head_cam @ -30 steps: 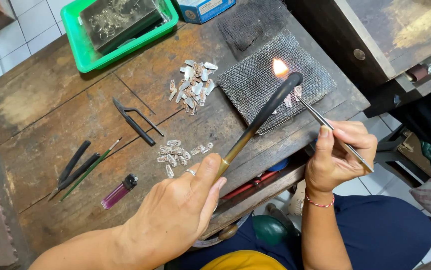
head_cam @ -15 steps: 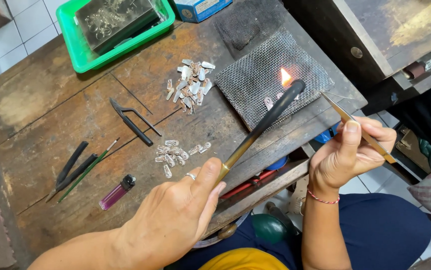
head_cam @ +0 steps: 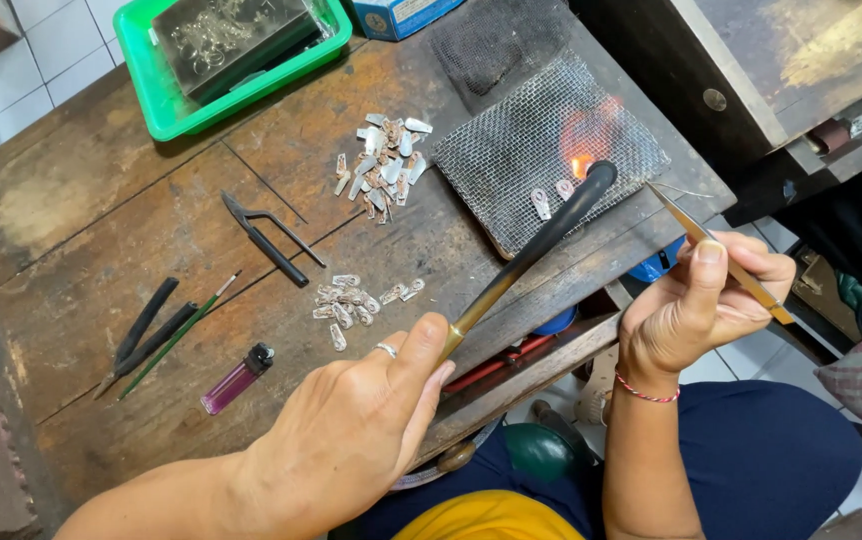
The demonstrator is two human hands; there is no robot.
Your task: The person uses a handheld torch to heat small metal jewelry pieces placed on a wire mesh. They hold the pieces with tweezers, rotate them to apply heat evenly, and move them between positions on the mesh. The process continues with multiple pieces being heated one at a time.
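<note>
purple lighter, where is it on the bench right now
In the head view the purple lighter lies at the bench's near left, just left of the left hand, beside the green brush.

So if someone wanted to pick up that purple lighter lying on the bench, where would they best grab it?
Probably by the middle of its purple body, fingers pinching across the narrow width from above. The lighter lies flat on the wooden bench, slanted, black cap up-right. Its long sides are free: the green-handled brush lies apart on the left and the left hand on the right.
</note>
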